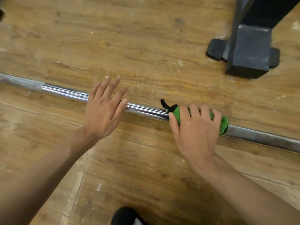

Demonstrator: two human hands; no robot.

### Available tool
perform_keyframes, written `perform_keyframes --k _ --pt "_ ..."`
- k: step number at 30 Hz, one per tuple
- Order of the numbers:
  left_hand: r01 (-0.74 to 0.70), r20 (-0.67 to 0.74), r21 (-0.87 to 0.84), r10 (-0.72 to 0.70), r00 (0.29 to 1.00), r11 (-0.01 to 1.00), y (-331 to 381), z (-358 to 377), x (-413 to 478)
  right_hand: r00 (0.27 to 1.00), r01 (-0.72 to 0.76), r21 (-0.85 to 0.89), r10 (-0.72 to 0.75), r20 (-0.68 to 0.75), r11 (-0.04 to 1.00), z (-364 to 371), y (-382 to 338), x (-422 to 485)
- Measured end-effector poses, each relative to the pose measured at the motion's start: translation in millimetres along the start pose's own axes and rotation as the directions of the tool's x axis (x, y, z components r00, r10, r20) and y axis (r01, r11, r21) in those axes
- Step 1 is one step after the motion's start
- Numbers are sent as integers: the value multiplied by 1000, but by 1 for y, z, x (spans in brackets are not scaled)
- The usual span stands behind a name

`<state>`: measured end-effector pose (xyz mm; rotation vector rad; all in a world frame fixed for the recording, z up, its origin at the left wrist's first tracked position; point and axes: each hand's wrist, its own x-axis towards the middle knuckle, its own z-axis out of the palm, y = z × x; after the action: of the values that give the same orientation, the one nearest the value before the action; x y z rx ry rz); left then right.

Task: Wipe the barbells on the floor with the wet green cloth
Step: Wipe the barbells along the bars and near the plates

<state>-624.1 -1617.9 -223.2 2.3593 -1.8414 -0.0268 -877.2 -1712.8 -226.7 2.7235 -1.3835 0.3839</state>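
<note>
Wood floor (146, 46), bar (65, 93) lying across it: right grip (196, 132) clamped round the cloth (176, 113) wrapped on the bar, left grip (102, 114) spread open over bare steel nearby, so a hard stroke may roll the bar or bunch the cloth.

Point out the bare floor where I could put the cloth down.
The widest bare floor lies beyond the bar, left of the black stand foot. Another patch lies on the near side, ahead of the shoe. It is crowded along the bar, where the left hand lies open over it and the right hand grips the green cloth.
</note>
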Motion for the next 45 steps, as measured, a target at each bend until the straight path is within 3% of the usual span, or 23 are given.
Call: perform_keyframes --k 3,7,12,17,20,23,25,28,31,35,39,42,45 --pt "12 16 0 -12 1000 1000 0 -2 12 984 169 -35 -167 61 985 3 16 17" --pt "37 69 31 -39 997 999 0 1 23 861 507 -46 -502 83 861 4 50 29" --pt "74 144 75 -84 986 994 2 -2 35 777 628 -75 -622 90 774 11 68 45" --pt "131 319 109 -159 934 985 7 -18 42 767 636 -74 -619 169 768 10 69 52" --pt "144 489 138 -194 851 980 12 -35 52 713 690 -69 -660 236 720 -1 72 53" --pt "68 630 167 -159 760 984 19 -55 59 692 706 -33 -678 249 708 -7 78 48" --pt "-21 645 151 -83 759 988 16 -65 55 702 699 -5 -685 196 715 -4 79 49" --pt "-147 624 132 33 781 980 -4 -77 42 718 681 49 -680 150 730 3 79 45" --pt "-206 601 130 88 794 970 -33 -74 25 748 632 86 -636 191 770 0 76 42" --pt "-392 421 126 309 853 911 -75 -54 11 784 584 91 -589 198 807 -4 65 42" --pt "-510 291 140 458 840 848 -89 -30 24 813 493 9 -464 352 870 -15 52 43" --pt "-538 296 100 491 819 837 -85 -26 38 816 368 -54 -294 497 928 -25 33 43" --pt "-568 300 73 525 796 820 -85 -27 45 820 333 -76 -249 516 940 -28 17 48"
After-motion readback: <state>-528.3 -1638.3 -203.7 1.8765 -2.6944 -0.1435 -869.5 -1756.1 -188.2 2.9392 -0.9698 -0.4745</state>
